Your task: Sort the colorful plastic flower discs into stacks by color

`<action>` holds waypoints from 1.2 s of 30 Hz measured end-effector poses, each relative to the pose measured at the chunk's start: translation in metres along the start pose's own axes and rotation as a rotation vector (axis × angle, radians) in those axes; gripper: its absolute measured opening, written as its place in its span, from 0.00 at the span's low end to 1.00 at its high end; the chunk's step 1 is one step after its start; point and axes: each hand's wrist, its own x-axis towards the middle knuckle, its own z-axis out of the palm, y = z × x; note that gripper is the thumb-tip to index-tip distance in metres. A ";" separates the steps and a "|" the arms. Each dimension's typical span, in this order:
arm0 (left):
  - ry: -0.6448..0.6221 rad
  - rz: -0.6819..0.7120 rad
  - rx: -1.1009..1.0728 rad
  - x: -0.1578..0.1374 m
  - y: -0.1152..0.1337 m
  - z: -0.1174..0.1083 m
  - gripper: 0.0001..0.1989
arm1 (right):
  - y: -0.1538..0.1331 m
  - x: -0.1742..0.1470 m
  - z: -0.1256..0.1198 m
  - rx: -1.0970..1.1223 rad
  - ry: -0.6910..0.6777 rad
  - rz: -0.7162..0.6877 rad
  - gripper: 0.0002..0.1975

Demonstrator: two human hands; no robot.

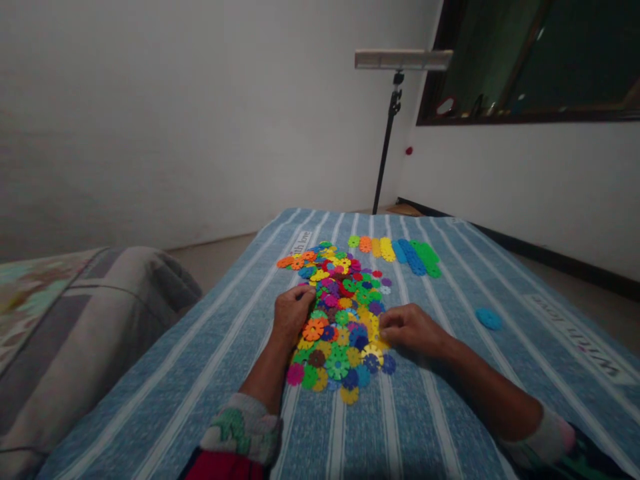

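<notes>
A heap of colourful plastic snowflake discs (338, 365) lies between my hands on a striped cloth. My left hand (293, 312) rests at the heap's left edge, its fingers curled together by green and pink discs. What its fingertips may hold is hidden. On the right edge, my right hand (413, 328) has its fingers bent inward and closed beside yellow discs (373, 327). I cannot see whether a disc is between those fingertips.
Overlapping rows of discs, sorted by colour, include a green row (426, 257) and a yellow one (387, 249) behind the heap. A blue disc (489, 319) lies apart at right. The table (200, 407) has a blue striped cloth. A lamp stand (385, 147) rises behind it.
</notes>
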 end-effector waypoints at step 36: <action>-0.009 0.007 -0.023 -0.001 0.004 0.002 0.14 | -0.003 -0.006 0.024 0.234 -0.191 0.082 0.16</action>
